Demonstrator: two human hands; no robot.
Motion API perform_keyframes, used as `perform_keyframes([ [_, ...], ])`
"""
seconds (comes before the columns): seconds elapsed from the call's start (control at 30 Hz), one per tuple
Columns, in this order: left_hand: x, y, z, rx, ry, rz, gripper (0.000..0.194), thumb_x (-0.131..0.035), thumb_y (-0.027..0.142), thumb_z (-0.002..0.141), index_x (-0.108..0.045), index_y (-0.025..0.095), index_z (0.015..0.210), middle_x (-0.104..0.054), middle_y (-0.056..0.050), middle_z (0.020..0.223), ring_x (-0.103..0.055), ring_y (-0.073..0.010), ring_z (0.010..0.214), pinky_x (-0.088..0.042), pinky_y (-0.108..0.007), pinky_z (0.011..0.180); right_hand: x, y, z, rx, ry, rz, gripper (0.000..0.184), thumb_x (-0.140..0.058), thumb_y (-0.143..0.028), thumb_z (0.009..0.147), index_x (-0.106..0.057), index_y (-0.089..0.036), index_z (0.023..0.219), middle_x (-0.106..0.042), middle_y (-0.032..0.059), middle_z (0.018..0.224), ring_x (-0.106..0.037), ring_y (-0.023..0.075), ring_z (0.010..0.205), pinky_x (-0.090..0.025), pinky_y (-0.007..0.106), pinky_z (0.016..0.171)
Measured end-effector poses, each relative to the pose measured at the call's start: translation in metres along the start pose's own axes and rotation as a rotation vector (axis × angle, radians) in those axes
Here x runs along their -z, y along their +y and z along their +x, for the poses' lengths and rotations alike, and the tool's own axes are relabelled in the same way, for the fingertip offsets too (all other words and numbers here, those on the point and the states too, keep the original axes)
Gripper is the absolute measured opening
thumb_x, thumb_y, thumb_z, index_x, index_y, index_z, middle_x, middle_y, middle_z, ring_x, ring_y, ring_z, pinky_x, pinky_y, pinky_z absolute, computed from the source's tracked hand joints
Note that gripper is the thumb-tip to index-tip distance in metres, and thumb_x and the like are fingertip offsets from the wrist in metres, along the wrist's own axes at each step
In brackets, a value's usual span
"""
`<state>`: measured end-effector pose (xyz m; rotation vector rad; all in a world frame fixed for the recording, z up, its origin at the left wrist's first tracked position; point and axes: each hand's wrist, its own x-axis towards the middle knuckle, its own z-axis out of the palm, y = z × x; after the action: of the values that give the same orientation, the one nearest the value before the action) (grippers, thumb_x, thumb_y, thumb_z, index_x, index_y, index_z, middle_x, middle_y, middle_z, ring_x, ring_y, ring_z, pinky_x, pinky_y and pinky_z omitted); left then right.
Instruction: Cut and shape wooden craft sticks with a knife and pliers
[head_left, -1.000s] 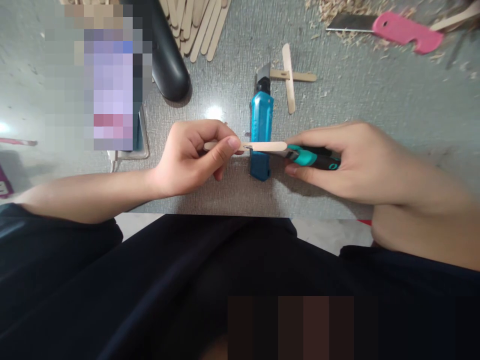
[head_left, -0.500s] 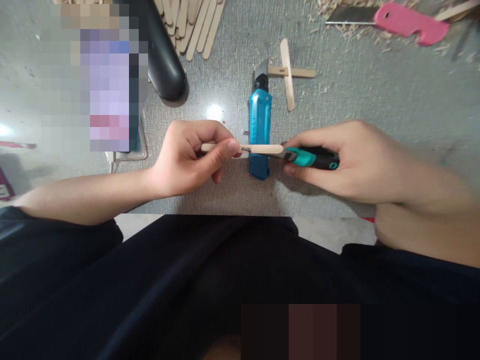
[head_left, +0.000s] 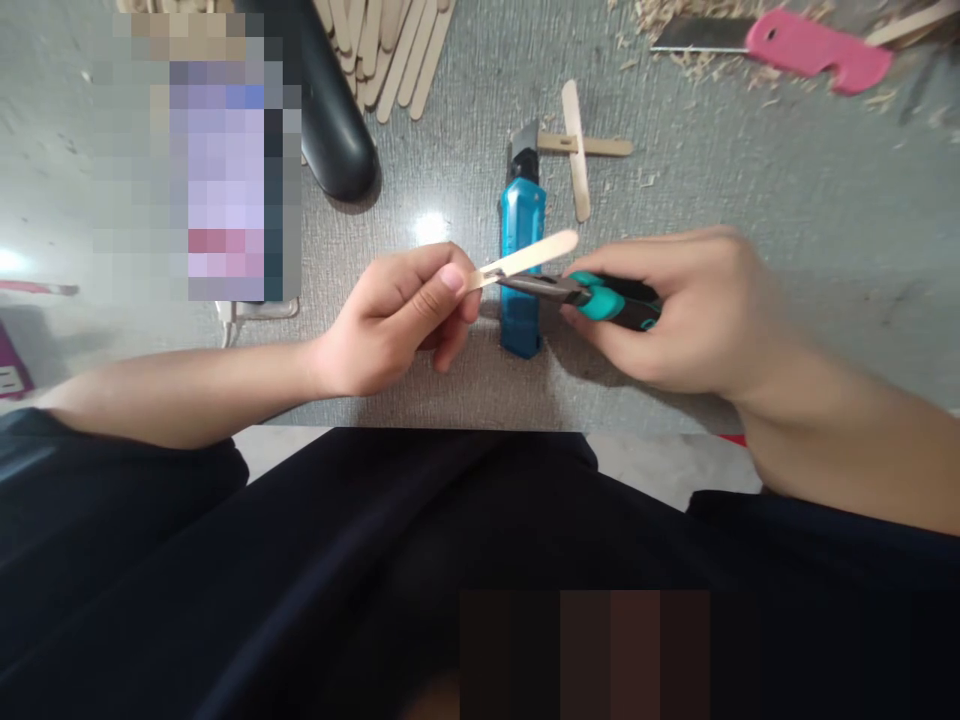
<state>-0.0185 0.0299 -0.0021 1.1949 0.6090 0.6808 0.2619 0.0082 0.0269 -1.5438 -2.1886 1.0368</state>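
Note:
My left hand (head_left: 416,310) pinches one end of a pale wooden craft stick (head_left: 540,254) between thumb and fingers. The stick slants up to the right, and a small dark slot or bit of metal shows near its middle. My right hand (head_left: 675,305) is wrapped round needle-nose pliers (head_left: 600,296) with teal and black handles. The pliers' tips touch the stick close to my left fingertips; whether the jaws grip it I cannot tell. Beneath the stick and pliers, a blue utility knife (head_left: 522,325) lies on the table with its blade end pointing away from me.
Two craft sticks joined crosswise (head_left: 576,165) lie beyond the knife. A pink-handled knife (head_left: 817,50) rests among wood shavings (head_left: 694,70) at the far right. Several craft sticks (head_left: 409,65) are piled at the back, beside a black rounded object (head_left: 341,150). A blurred-out device stands left.
The craft stick has tilted, its free end swinging up and away from me. The pliers' tips have shifted slightly, and both hands have turned a little.

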Motion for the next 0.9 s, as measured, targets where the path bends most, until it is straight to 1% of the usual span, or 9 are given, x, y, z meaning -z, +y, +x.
perform_keyframes([
  [0.1,0.0,-0.002,-0.002,-0.023,0.0,0.001,0.049,-0.068,0.067,0.115,-0.061,0.026,0.09,-0.059,0.006,0.054,-0.058,-0.0101,0.042,-0.043,-0.024,0.041,0.001,-0.002,0.002,-0.007,0.05,-0.061,0.011,-0.069,-0.036,0.093,-0.075,-0.028,0.087,-0.067,0.0029,0.073,-0.061,0.0224,0.068,-0.044,0.039,0.069],
  [0.23,0.001,-0.002,-0.003,-0.09,0.131,0.073,0.049,-0.067,0.064,0.117,-0.062,0.026,0.087,-0.06,0.006,0.055,-0.057,-0.0091,0.042,-0.043,-0.023,0.041,0.006,0.002,0.003,0.007,0.111,-0.138,0.008,-0.07,-0.03,0.096,-0.076,-0.028,0.091,-0.068,0.0047,0.075,-0.065,0.0248,0.072,-0.045,0.04,0.071],
  [0.3,0.003,-0.001,-0.003,-0.121,0.156,0.121,0.05,-0.067,0.062,0.118,-0.065,0.024,0.084,-0.062,0.005,0.056,-0.057,-0.008,0.042,-0.043,-0.022,0.042,0.007,0.005,0.003,0.044,0.122,-0.138,0.009,-0.071,-0.031,0.099,-0.077,-0.028,0.092,-0.068,0.004,0.076,-0.064,0.0241,0.07,-0.044,0.04,0.069],
  [0.5,0.008,0.004,0.0,-0.11,0.14,0.217,0.051,-0.074,0.064,0.114,-0.083,0.021,0.087,-0.06,0.004,0.05,-0.049,-0.0066,0.037,-0.037,-0.023,0.04,0.014,0.004,0.001,0.123,0.021,-0.031,0.016,-0.07,-0.031,0.103,-0.086,-0.029,0.106,-0.079,0.0021,0.089,-0.069,0.0217,0.076,-0.048,0.038,0.071],
  [0.6,0.009,0.006,0.001,-0.11,0.149,0.245,0.054,-0.082,0.07,0.106,-0.085,0.021,0.083,-0.054,0.004,0.048,-0.044,-0.0071,0.038,-0.031,-0.026,0.038,0.021,0.005,0.001,0.107,-0.062,0.039,0.019,-0.071,-0.033,0.103,-0.089,-0.028,0.107,-0.078,-0.0001,0.085,-0.066,0.018,0.073,-0.047,0.036,0.068],
  [0.67,0.008,0.008,0.001,-0.112,0.147,0.264,0.053,-0.087,0.071,0.101,-0.084,0.022,0.082,-0.052,0.004,0.049,-0.041,-0.0075,0.041,-0.029,-0.028,0.04,0.025,0.006,0.002,0.089,-0.123,0.08,0.021,-0.071,-0.037,0.102,-0.091,-0.029,0.106,-0.08,0.0001,0.087,-0.065,0.0166,0.071,-0.045,0.035,0.064],
  [0.77,0.008,0.009,0.0,-0.12,0.129,0.269,0.047,-0.087,0.066,0.104,-0.084,0.023,0.084,-0.052,0.003,0.052,-0.04,-0.0078,0.044,-0.028,-0.03,0.042,0.029,0.006,0.002,0.021,-0.211,0.141,0.03,-0.072,-0.05,0.101,-0.093,-0.028,0.105,-0.083,0.0025,0.088,-0.064,0.0167,0.068,-0.046,0.034,0.059],
  [0.83,0.009,0.008,0.0,-0.138,0.129,0.285,0.046,-0.083,0.063,0.107,-0.082,0.023,0.084,-0.054,0.003,0.054,-0.041,-0.0081,0.045,-0.03,-0.03,0.043,0.03,0.005,0.002,-0.061,-0.29,0.176,0.041,-0.073,-0.061,0.1,-0.094,-0.027,0.105,-0.081,0.0035,0.082,-0.064,0.0168,0.064,-0.048,0.034,0.056],
  [0.9,0.01,0.004,0.0,-0.151,0.124,0.318,0.052,-0.084,0.069,0.105,-0.08,0.023,0.082,-0.054,0.002,0.055,-0.043,-0.0082,0.046,-0.032,-0.029,0.043,0.03,0.006,0.002,-0.13,-0.305,0.159,0.056,-0.075,-0.077,0.096,-0.095,-0.026,0.103,-0.08,0.0045,0.078,-0.066,0.0177,0.061,-0.051,0.033,0.053],
])
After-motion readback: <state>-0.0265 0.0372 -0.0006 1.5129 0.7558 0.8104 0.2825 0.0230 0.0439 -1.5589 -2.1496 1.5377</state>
